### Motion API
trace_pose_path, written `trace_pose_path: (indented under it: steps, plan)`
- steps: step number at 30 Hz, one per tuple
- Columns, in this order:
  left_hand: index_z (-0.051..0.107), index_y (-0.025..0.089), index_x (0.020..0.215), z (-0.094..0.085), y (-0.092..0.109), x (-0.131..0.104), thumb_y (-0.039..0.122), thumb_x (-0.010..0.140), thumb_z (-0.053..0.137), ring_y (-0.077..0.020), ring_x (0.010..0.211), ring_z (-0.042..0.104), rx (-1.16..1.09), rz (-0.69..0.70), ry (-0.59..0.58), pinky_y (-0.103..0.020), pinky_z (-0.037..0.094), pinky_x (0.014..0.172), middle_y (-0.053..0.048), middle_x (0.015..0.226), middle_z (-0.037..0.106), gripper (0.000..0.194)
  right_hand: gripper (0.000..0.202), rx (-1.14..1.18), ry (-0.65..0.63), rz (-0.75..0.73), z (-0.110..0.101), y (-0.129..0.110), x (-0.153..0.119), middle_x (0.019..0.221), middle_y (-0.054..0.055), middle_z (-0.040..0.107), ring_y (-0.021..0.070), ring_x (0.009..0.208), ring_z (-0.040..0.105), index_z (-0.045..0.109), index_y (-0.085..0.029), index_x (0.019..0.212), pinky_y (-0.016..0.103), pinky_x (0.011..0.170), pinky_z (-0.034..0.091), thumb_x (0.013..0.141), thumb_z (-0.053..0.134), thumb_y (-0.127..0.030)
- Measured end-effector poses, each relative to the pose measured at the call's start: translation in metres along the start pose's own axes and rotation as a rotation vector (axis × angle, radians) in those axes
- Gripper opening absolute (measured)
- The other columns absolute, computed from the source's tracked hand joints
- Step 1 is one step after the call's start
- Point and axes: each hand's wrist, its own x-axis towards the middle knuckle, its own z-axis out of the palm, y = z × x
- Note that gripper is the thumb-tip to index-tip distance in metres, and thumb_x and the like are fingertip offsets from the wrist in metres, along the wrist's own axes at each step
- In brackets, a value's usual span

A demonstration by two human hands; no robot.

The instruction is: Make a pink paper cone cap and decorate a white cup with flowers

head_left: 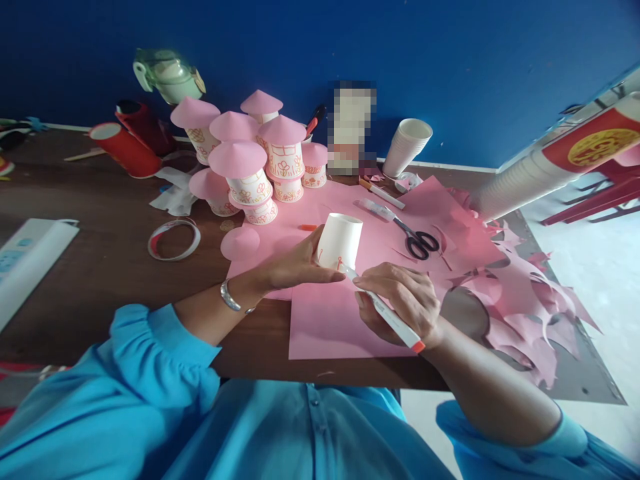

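My left hand [300,263] is closed round a white paper cup [341,235], which is tilted slightly above the pink paper [327,323]. Small orange-red marks show low on the cup's side. In my right hand [403,303] is a white marker [395,320] with an orange end; its tip points at the cup near those marks. Whether the tip touches the cup I cannot tell. An orange marker cap [308,227] lies just behind my left hand. Beyond it stand several decorated cups [284,159] with pink cone roofs [237,159], some stacked on others.
Black-handled scissors [421,243] and another marker [383,193] lie right of the cup. Pink paper scraps [525,293] cover the table's right side. Stacked white cups [407,147] stand behind. A tape roll [174,240] and a pink cone [240,244] are at left.
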Motion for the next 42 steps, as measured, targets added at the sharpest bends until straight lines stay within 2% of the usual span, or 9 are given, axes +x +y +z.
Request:
trace_pose_path:
  steps: [12, 20, 32, 42]
  plan:
    - [0.046, 0.023, 0.132, -0.0007, -0.0018, -0.0001, 0.044, 0.075, 0.088, -0.0275, 0.11, 0.06, 0.031, -0.006, 0.019, -0.039, 0.052, 0.086, -0.008, 0.114, 0.062, 0.074, 0.02, 0.014, -0.013, 0.007, -0.0004, -0.0004, 0.0012, 0.078, 0.006, 0.073, 0.0172, 0.066, 0.072, 0.063, -0.014, 0.108, 0.028, 0.057, 0.061, 0.089, 0.064, -0.007]
    - [0.048, 0.023, 0.13, -0.001, -0.0015, -0.0005, 0.046, 0.075, 0.087, -0.0267, 0.107, 0.06, 0.028, -0.01, 0.007, -0.038, 0.051, 0.084, -0.006, 0.11, 0.062, 0.072, 0.018, 0.006, -0.027, 0.003, -0.0008, 0.0, 0.0018, 0.078, 0.007, 0.072, 0.0175, 0.065, 0.071, 0.062, -0.013, 0.105, 0.028, 0.058, 0.061, 0.088, 0.065, -0.007]
    - [0.047, 0.022, 0.131, -0.0016, -0.0038, 0.0005, 0.046, 0.075, 0.087, -0.0277, 0.11, 0.059, 0.057, 0.006, 0.017, -0.039, 0.051, 0.085, -0.008, 0.115, 0.061, 0.073, 0.022, 0.004, -0.045, 0.031, 0.0015, -0.001, -0.0007, 0.08, 0.004, 0.073, 0.0163, 0.066, 0.072, 0.062, -0.018, 0.109, 0.027, 0.058, 0.06, 0.09, 0.062, -0.008]
    - [0.046, 0.021, 0.13, -0.0029, -0.0098, 0.0016, 0.045, 0.074, 0.088, -0.0276, 0.108, 0.06, 0.106, 0.013, 0.019, -0.037, 0.052, 0.082, -0.009, 0.118, 0.06, 0.074, 0.025, 0.027, -0.059, 0.025, 0.0017, -0.0004, -0.0009, 0.081, 0.006, 0.074, 0.0177, 0.069, 0.073, 0.061, -0.016, 0.113, 0.028, 0.06, 0.06, 0.089, 0.063, -0.007]
